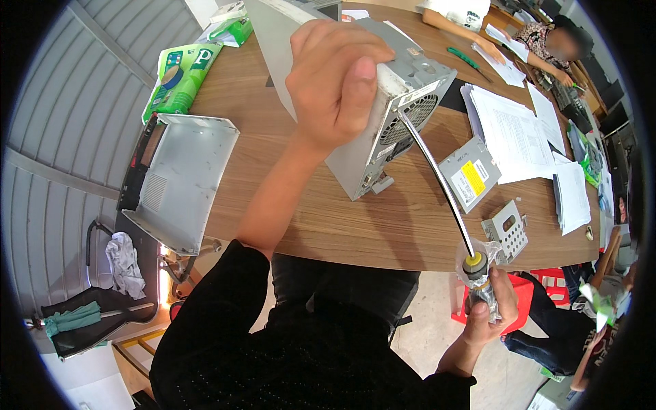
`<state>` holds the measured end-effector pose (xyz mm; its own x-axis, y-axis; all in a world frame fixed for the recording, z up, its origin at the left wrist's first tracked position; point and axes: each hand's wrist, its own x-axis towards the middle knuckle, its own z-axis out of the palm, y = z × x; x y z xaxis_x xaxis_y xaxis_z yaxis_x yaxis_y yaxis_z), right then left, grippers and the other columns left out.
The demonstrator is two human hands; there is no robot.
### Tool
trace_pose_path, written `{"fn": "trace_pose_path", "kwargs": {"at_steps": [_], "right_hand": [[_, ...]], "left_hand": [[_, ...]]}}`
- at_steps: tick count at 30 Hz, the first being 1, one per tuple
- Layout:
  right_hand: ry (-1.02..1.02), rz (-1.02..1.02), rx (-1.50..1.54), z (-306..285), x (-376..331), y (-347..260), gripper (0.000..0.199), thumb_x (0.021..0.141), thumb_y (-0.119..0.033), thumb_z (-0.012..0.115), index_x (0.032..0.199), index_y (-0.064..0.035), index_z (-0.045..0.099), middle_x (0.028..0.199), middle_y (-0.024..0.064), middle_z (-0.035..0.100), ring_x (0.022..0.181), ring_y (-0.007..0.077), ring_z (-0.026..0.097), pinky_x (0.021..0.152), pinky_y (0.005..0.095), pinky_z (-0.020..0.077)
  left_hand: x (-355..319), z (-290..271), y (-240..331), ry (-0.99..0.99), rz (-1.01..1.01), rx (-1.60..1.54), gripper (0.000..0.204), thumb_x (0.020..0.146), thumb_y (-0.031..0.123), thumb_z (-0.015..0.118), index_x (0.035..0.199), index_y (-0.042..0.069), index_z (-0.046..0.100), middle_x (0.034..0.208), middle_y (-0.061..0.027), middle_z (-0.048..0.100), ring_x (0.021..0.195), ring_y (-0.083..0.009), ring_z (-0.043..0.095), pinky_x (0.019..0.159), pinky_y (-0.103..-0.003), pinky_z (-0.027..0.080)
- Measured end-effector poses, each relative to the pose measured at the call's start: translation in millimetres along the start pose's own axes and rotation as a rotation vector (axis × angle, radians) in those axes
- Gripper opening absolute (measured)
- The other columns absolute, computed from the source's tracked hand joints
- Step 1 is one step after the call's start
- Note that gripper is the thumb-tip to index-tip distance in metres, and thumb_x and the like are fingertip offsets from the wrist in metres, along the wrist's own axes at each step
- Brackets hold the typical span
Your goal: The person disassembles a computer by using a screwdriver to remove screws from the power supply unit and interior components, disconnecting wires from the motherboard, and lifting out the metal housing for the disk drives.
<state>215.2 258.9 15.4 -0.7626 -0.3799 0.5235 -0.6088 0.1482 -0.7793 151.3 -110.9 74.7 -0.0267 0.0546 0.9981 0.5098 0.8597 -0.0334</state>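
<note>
My left hand [336, 78] grips the near top corner of a grey metal computer case [403, 102] that stands tilted on the wooden table [328, 219]. My right hand [486, 311] holds the handle of a long screwdriver [437, 181], the handle wrapped in clear plastic with a yellow ring at its top. The shaft runs up and left, and its tip touches the case's rear panel beside the round fan grille [410, 116].
A removed grey side panel [181, 181] lies at the table's left edge. A grey optical drive [468, 174] and a perforated metal bracket [507, 229] lie right of the case. Paper stacks [519, 130] cover the right side. Green packages [181, 75] lie far left. Other people sit at the far end.
</note>
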Motion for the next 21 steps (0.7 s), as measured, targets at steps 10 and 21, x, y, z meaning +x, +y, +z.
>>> {"fn": "trace_pose_path", "kwargs": {"at_steps": [10,21], "right_hand": [[-0.007,0.002,0.012,1,1,0,0.051,0.086,-0.039,0.070,0.117,0.0009,0.065,0.090,0.0225,0.067,0.072,0.0257,0.063,0.066,0.0325,0.0483],[-0.039,-0.410,-0.596,-7,6,-19,0.046,0.074,-0.022,0.078,0.118,-0.0136,0.069,0.097,0.0219,0.067,0.076,0.0329,0.067,0.060,0.0342,0.0521]], "left_hand": [[0,2,-2,0.009,0.018,0.007,0.040,0.098,0.020,0.040,0.079,-0.002,0.068,0.081,-0.0130,0.071,0.078,-0.0281,0.064,0.083,-0.040,0.044],[1,1,0,0.000,0.009,0.010,0.039,0.097,0.019,0.041,0.079,-0.002,0.069,0.081,-0.0127,0.071,0.079,-0.0276,0.065,0.083,-0.039,0.044]]}}
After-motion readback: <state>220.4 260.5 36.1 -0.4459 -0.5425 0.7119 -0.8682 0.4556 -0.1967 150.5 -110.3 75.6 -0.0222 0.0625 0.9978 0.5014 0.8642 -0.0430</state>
